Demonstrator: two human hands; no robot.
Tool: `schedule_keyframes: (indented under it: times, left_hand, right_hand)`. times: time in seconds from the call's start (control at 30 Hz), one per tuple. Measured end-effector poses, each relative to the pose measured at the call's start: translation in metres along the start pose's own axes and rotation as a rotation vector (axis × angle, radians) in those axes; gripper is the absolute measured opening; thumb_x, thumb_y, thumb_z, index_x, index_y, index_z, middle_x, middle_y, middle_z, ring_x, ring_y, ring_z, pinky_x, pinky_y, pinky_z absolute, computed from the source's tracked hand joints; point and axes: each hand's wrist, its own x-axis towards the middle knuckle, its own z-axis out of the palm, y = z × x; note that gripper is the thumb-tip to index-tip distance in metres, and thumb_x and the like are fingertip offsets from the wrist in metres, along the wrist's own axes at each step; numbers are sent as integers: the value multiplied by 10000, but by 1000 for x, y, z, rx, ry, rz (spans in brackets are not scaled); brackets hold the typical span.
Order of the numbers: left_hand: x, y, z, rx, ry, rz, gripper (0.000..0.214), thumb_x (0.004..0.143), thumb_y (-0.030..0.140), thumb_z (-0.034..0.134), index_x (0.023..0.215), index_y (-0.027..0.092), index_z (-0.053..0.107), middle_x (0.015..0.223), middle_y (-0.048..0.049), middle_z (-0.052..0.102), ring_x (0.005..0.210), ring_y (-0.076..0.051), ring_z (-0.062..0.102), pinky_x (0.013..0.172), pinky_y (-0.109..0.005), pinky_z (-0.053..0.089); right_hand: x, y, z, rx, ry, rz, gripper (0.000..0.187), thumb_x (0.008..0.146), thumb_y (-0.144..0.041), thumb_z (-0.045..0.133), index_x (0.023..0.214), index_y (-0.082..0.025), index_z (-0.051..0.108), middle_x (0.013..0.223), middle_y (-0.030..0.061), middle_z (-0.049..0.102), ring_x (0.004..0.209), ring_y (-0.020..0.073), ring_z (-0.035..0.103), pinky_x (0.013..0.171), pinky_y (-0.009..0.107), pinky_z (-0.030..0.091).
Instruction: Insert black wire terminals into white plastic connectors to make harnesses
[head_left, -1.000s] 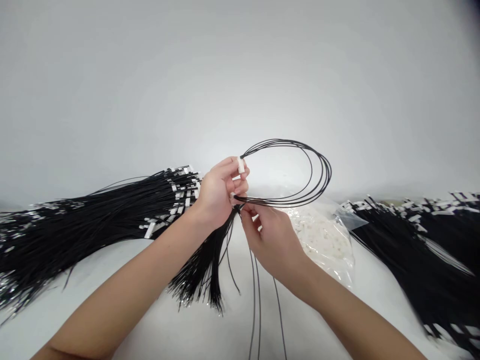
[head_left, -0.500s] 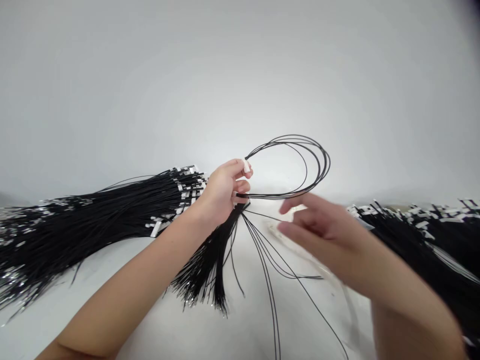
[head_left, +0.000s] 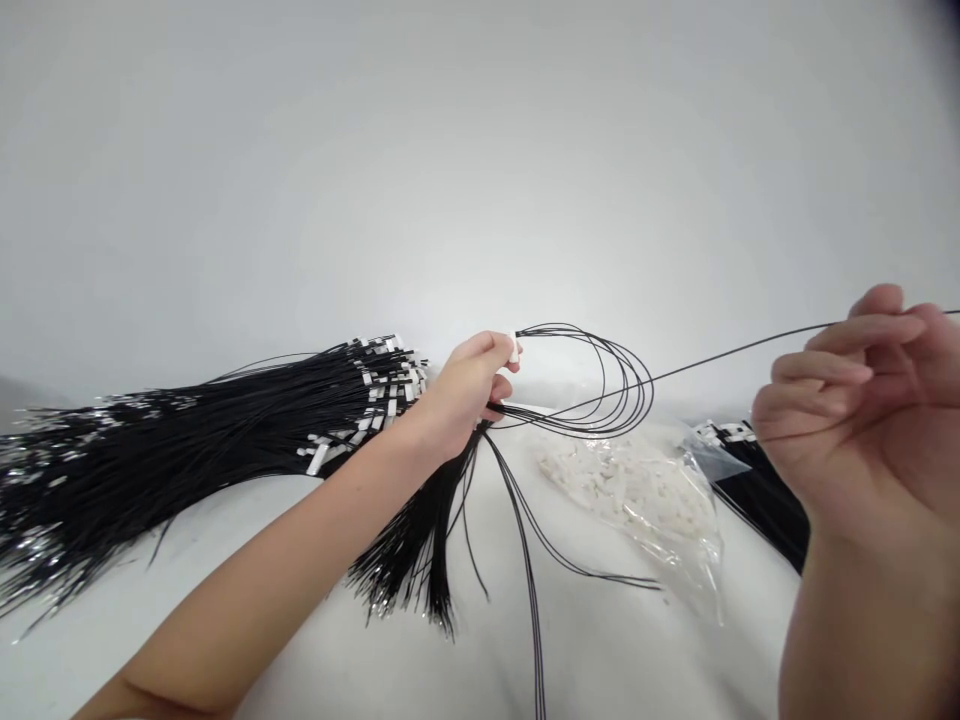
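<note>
My left hand (head_left: 476,385) is closed on a white plastic connector (head_left: 514,347) and the ends of several thin black wires (head_left: 637,385), which bow out to the right in a loop. Under that hand lies a fanned bundle of black wires (head_left: 420,540) with shiny tips, and a few loose strands (head_left: 529,560) trail down from it. At the right, my right hand (head_left: 862,400) is raised, thumb and forefinger pinching a single black wire (head_left: 739,352) that runs taut back to the loop.
A large heap of black wires with white connectors (head_left: 225,430) lies at the left. A clear plastic bag of small white parts (head_left: 637,490) rests right of centre. Another stack of black wires (head_left: 765,500) is partly hidden behind my right forearm. A pale wall (head_left: 480,150) stands behind.
My right hand has moved right and up, drawing one wire out straight. My left hand has shifted slightly right with the loop. The bag of white parts now shows more fully.
</note>
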Motion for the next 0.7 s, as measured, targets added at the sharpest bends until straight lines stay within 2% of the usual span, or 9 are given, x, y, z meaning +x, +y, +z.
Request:
schedule_keyframes:
  times: [0.07, 0.1, 0.17, 0.27, 0.37, 0.43, 0.53, 0.63, 0.7]
  left_hand:
    - [0, -2, 0, 54, 15, -2, 168, 757, 362, 496, 738, 198, 463, 814, 11, 424, 490, -35, 315, 413, -157, 272]
    - [1, -2, 1, 82, 23, 0, 177, 762, 381, 493, 753, 205, 470, 795, 13, 428, 496, -40, 320, 428, -160, 292]
    - [1, -4, 1, 132, 32, 0, 196, 768, 413, 486, 773, 217, 480, 729, 18, 421, 509, -53, 327, 448, -162, 305]
    - [1, -6, 2, 190, 28, -3, 221, 769, 444, 481, 783, 224, 496, 621, 28, 371, 519, -73, 330, 457, -163, 290]
    - [0, -7, 4, 210, 14, -2, 236, 765, 457, 484, 789, 224, 516, 584, 31, 353, 514, -79, 323, 461, -169, 280]
    - [0, -7, 5, 201, 1, -12, 229, 763, 446, 491, 785, 220, 522, 578, 31, 353, 503, -78, 311, 450, -171, 258]
    - [0, -7, 5, 142, -58, -39, 194, 766, 400, 496, 752, 208, 515, 577, 29, 342, 484, -74, 285, 423, -176, 202]
    - [0, -7, 4, 48, -152, -31, 175, 774, 360, 488, 722, 194, 503, 627, 17, 364, 501, -71, 284, 415, -178, 176]
    - [0, -7, 4, 2, -197, -19, 174, 780, 346, 482, 715, 185, 498, 687, 7, 391, 523, -69, 287, 418, -175, 173]
  right_hand:
    - [-4, -1, 10, 229, 99, 172, 124, 800, -339, 558, 783, -230, 617, 667, -11, 367, 501, 49, 344, 437, 251, 272]
    - [-6, -2, 14, 313, 160, 208, 128, 805, -359, 555, 794, -245, 611, 697, -6, 381, 532, 54, 380, 468, 260, 320]
    - [-9, -2, 19, 356, 234, 154, 138, 819, -387, 531, 841, -268, 599, 764, 6, 413, 607, 66, 436, 532, 276, 378]
    - [-10, -3, 21, 280, 149, 97, 155, 861, -352, 469, 909, -270, 592, 738, 2, 387, 511, 42, 340, 454, 236, 329]
    - [-15, -2, 27, 234, 8, 180, 146, 862, -243, 465, 930, -249, 595, 655, -28, 321, 413, 25, 159, 341, 218, 163]
    - [-24, 1, 36, 188, -57, 211, 134, 829, -205, 490, 896, -237, 601, 587, -49, 282, 385, 25, 126, 319, 227, 105]
    - [-40, 11, 51, 10, -112, 117, 74, 780, -234, 564, 824, -223, 621, 493, -72, 236, 374, 35, 179, 330, 222, 155]
    - [-50, 22, 62, -235, -189, -85, 69, 726, -240, 638, 787, -211, 653, 526, -47, 363, 458, 55, 311, 406, 228, 255]
    - [-52, 27, 64, -373, -242, -222, 61, 719, -213, 642, 775, -199, 664, 551, -38, 389, 498, 60, 331, 446, 234, 279]
